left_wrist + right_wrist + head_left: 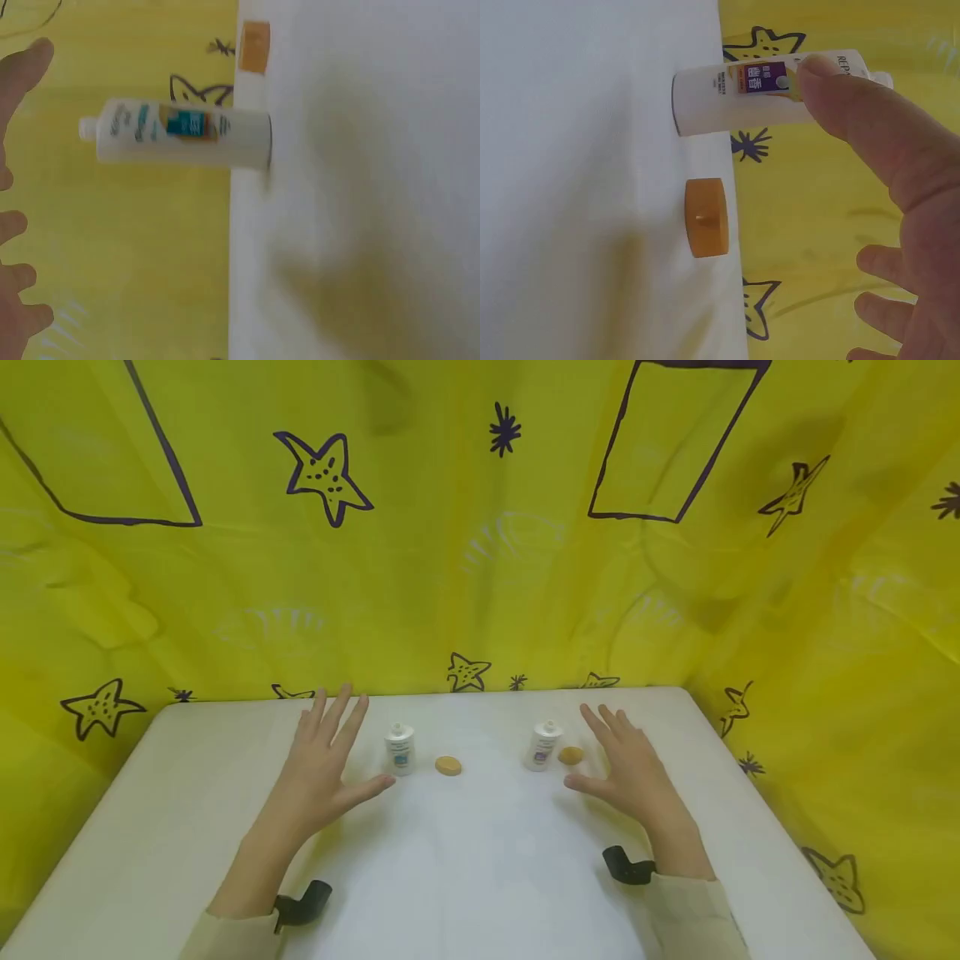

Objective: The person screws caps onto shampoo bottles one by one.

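My left hand (321, 772) is held over the table with its fingers spread and nothing in it. Just right of it stands an uncapped white bottle (401, 752) with a blue label, also upright in the left wrist view. A golden-orange cap (448, 766) lies beside that bottle. On the other side, my right hand (626, 768) hovers with straight, spread fingers, holding nothing. Left of it another uncapped white bottle (543, 747), with a purple label (761, 77), stands upright. Its neighbour is a second golden-orange cap (706, 217); the right thumb overlaps the bottle in the right wrist view.
The white table (465, 877) has rounded far corners. A yellow curtain (420, 568) printed with dark stars hangs behind it and along both sides. A black wrist mount (303, 903) sits on the left forearm, and another black mount (627, 867) on the right.
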### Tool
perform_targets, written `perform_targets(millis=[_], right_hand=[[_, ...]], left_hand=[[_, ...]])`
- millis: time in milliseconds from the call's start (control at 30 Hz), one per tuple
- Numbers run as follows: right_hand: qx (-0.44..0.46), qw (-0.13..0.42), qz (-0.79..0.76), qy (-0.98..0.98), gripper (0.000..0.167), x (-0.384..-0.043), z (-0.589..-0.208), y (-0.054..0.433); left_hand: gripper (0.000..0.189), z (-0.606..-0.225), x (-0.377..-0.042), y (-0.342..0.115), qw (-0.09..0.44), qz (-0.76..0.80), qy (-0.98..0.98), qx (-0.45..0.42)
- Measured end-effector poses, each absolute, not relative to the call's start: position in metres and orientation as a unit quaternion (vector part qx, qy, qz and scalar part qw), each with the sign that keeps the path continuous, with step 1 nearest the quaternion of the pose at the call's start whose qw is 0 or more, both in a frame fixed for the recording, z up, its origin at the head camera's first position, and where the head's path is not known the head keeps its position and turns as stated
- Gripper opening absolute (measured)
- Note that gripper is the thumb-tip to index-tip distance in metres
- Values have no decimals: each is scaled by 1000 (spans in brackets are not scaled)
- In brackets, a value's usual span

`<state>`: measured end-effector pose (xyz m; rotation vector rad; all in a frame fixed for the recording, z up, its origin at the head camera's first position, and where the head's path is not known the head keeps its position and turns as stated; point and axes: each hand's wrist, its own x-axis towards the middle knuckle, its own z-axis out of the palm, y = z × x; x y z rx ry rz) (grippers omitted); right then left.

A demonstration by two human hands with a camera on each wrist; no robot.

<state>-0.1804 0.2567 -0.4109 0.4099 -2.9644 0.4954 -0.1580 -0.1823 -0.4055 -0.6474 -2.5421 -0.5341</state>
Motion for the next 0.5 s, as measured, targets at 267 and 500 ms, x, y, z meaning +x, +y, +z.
perform_targets(millis=[267, 500], right_hand=[[138, 48, 189, -971, 99, -184, -421, 255], [120, 16, 198, -973, 88, -191, -426, 257]], left_hand=[[94, -393, -152, -145, 234, -254, -886, -310], [88, -392, -159, -109, 175, -339, -851, -361]])
